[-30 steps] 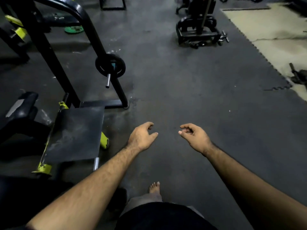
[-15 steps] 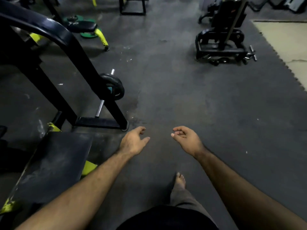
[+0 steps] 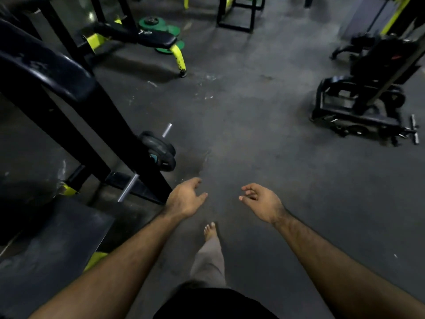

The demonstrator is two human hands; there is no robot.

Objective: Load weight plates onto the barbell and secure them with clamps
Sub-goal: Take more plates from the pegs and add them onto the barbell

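Head cam: left hand and right hand loosely curled, both empty, out front over the floor. Step, I judge: walking to fetch plates. Black weight plates sit on a rack peg, just ahead-left; green plates lie farther off by the bench. No barbell or clamps visible. Rack frame crowds the left.

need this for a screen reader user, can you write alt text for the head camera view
Both hands, left hand and right hand, reach forward empty and loosely open over a dark gym floor, one bare foot stepping ahead. To the left, black weight plates sit on a peg of a black machine frame; green plates lie on the floor beyond a bench.
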